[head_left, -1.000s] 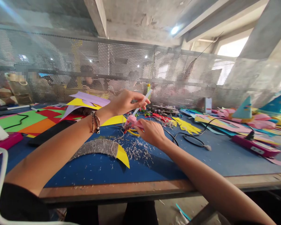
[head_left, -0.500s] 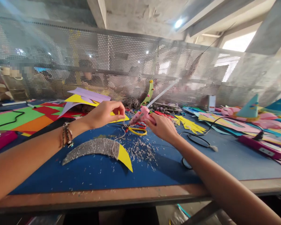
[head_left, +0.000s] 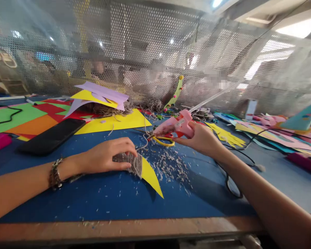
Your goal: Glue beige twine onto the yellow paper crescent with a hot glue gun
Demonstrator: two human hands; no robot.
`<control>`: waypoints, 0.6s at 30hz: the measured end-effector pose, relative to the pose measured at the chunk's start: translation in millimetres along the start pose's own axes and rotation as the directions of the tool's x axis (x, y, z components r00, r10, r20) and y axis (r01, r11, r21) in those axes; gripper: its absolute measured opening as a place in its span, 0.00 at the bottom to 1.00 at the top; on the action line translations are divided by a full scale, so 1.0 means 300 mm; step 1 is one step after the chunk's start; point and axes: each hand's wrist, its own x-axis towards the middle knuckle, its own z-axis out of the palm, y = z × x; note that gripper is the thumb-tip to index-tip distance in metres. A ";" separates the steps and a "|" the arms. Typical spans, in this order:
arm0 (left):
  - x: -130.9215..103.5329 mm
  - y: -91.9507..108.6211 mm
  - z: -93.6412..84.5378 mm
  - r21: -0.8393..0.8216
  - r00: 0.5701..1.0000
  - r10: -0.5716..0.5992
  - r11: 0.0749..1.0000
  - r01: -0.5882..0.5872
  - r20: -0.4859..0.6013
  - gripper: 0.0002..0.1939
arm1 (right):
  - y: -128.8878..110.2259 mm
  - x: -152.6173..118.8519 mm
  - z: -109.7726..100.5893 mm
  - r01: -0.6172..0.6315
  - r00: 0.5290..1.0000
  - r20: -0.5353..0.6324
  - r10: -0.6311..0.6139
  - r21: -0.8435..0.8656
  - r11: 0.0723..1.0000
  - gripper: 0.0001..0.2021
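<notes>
In the head view, the yellow crescent [head_left: 138,168] lies on the blue desk [head_left: 93,204], wrapped in grey yarn except for its bare tip. The left hand [head_left: 114,155] is at the crescent's wrapped part, fingers curved over it; whether they grip it, I cannot tell. The right hand [head_left: 203,140], beyond the crescent and to its right, has its fingers closed round a pink glue gun [head_left: 168,126]. A loose yarn strand [head_left: 145,141] runs from the crescent past the nozzle, and yellow-handled scissors [head_left: 166,144] lie beyond the crescent, near the gun. Clippings [head_left: 171,169] litter the desk to its right.

To handle this well, I'd steady the crescent by its wrapped body, with fingertips well clear of the probably hot nozzle. Any glue is best put down thinly, with the strand snug and free of the scissors.
</notes>
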 end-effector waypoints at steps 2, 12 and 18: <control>-0.008 0.003 0.006 -0.015 0.996 0.035 0.999 -0.034 0.077 0.09 | 0.004 -0.003 -0.005 0.006 1.000 0.017 -0.005 -0.018 1.000 0.19; -0.015 0.002 0.010 0.086 0.982 0.102 0.989 -0.117 0.156 0.09 | -0.012 -0.039 0.016 0.176 0.972 0.131 -0.194 0.135 0.975 0.14; -0.017 -0.004 0.016 0.091 0.985 0.071 0.992 -0.087 0.159 0.09 | -0.030 -0.056 0.043 0.163 0.953 0.212 -0.217 0.246 0.955 0.10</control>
